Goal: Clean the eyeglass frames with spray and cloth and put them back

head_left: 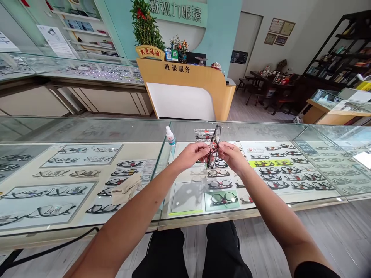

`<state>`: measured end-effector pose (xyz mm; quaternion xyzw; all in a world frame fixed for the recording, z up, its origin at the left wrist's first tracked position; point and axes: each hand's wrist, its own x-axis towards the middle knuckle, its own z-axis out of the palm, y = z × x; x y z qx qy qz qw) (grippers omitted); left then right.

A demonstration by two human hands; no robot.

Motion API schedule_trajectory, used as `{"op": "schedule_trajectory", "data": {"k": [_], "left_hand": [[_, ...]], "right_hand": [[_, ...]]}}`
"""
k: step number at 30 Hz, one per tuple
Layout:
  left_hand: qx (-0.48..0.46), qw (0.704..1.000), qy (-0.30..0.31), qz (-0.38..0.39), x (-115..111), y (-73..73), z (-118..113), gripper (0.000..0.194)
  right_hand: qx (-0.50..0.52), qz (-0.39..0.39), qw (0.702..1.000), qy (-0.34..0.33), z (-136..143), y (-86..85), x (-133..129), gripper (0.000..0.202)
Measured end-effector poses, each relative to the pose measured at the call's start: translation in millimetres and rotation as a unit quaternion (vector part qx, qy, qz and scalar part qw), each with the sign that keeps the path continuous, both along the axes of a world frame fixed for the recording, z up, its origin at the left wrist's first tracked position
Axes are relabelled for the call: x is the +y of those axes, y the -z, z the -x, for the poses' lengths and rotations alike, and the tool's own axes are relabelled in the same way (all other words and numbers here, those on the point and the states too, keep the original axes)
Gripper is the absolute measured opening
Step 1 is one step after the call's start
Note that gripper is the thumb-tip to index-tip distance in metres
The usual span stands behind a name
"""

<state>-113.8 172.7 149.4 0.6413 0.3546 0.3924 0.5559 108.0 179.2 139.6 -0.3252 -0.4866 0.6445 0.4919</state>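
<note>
Standing near hands (191,153): white spray bottle (170,136).

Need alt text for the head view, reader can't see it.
A person's left hand and right hand hold dark-framed glasses above a glass display case with rows of eyeglasses inside. A white-topped bottle and beige cloth are to the left; a wood-toned counter stands beyond.
</note>
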Motion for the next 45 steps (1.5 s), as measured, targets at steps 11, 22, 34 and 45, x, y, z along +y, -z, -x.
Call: {"op": "schedule_trajectory", "data": {"k": [11, 22, 34, 45], "left_hand": [[-0.062, 0.995, -0.026, 0.070, 1, -5.9, 7, 0.033], [-0.258, 0.928, 0.059, 0.262, 8, -23.5, 52, 0.030], [-0.105, 0.985, 0.026, 0.133, -4, 0.0, 3, 0.054], [-0.111, 0.987, -0.015, 0.117, -15, 0.9, -12, 0.057]], "right_hand": [[0.047, 0.031, 0.993, -0.105, -11, 7.8, 8, 0.043], [-0.054, 0.015, 0.965, -0.256, -41, 1.8, 14, 0.037], [0.008, 0.015, 0.986, -0.167, -31, 1.4, 9, 0.039], [0.039, -0.005, 0.989, -0.143, -26, 4.5, 6, 0.032]]}}
